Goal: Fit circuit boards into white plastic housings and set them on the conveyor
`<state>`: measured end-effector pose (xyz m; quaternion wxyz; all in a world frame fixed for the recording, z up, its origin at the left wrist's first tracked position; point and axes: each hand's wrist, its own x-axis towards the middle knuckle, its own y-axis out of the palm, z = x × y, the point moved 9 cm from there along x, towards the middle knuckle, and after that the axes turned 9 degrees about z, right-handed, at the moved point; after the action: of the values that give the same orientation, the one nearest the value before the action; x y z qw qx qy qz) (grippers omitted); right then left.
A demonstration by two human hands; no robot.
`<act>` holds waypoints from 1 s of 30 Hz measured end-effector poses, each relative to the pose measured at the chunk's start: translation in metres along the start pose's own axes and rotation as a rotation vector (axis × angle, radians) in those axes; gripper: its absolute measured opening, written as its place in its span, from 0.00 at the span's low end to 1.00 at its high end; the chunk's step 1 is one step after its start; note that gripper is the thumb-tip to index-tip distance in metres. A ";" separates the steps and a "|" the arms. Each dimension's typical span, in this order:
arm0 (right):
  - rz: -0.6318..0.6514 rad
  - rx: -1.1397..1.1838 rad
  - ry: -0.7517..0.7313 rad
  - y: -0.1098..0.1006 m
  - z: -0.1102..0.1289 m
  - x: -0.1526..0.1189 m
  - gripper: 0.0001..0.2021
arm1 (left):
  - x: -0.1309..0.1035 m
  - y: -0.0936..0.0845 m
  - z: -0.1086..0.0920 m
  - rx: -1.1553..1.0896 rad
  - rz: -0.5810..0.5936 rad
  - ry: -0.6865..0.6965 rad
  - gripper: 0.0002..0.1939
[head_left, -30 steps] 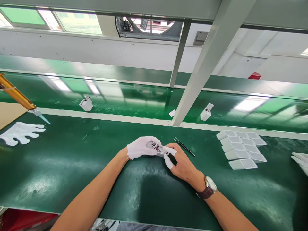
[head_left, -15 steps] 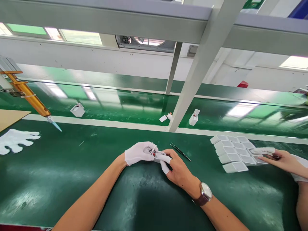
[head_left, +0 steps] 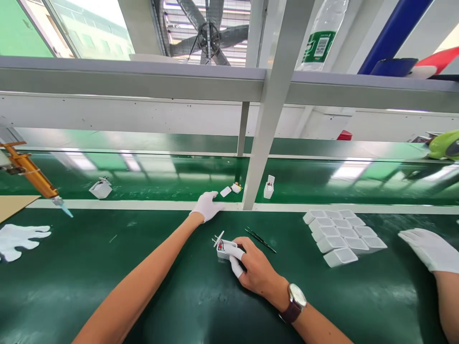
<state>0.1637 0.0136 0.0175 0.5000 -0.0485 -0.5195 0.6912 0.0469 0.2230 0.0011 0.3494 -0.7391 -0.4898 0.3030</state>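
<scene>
My left hand [head_left: 207, 207], in a white glove, reaches over the pale ledge at the far side of the bench. Its fingers are stretched out and appear to hold nothing. Just right of its fingertips, a small white plate [head_left: 225, 191] and a white part with coloured bits [head_left: 236, 188] lie on the green belt. My right hand [head_left: 253, 267], with white covers on some fingers, is closed on a small white plastic box [head_left: 225, 249]. Wires, a red part and a tilted white piece show at the box's open end. Black tweezers [head_left: 260, 240] lie beyond this hand.
White boxes [head_left: 340, 257] stand grouped at right, near another person's gloved hand [head_left: 430, 248]. An amber dispensing syringe [head_left: 39, 179] hangs at left above a white glove [head_left: 21, 239]. A grey post [head_left: 263, 119] rises from the ledge. Two white boxes [head_left: 101, 188] [head_left: 268, 187] sit on the belt.
My left hand has let go of the white box and moved forward to the belt's edge. My right hand still holds the box. The other person's hand has drawn away from the grouped boxes.
</scene>
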 end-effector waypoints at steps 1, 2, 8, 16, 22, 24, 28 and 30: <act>0.001 -0.004 -0.006 0.000 0.000 -0.001 0.21 | 0.014 0.002 -0.007 0.042 -0.018 -0.006 0.30; 0.005 -0.008 -0.009 0.001 0.000 -0.001 0.21 | 0.028 0.005 -0.013 0.081 -0.033 -0.019 0.30; 0.020 -0.057 -0.002 0.001 0.001 -0.002 0.25 | 0.075 0.019 -0.038 0.219 -0.086 -0.066 0.21; 0.092 -0.022 0.048 0.001 -0.002 0.000 0.23 | 0.058 0.007 -0.035 0.219 -0.143 -0.012 0.20; 0.100 -0.049 0.061 0.001 -0.002 0.002 0.19 | -0.029 0.018 -0.026 0.174 -0.014 0.162 0.16; 0.109 -0.045 0.061 0.002 -0.003 0.002 0.18 | -0.052 0.026 -0.025 0.098 0.086 0.237 0.12; 0.101 -0.029 0.043 0.002 -0.004 0.000 0.19 | -0.076 0.018 -0.022 -0.110 0.092 0.280 0.17; 0.090 -0.037 0.029 0.002 -0.003 -0.001 0.19 | -0.086 0.000 -0.016 -0.206 -0.030 0.208 0.18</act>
<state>0.1648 0.0152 0.0139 0.4750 -0.0911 -0.5223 0.7024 0.0304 0.1387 0.0199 0.3252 -0.7909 -0.4905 0.1675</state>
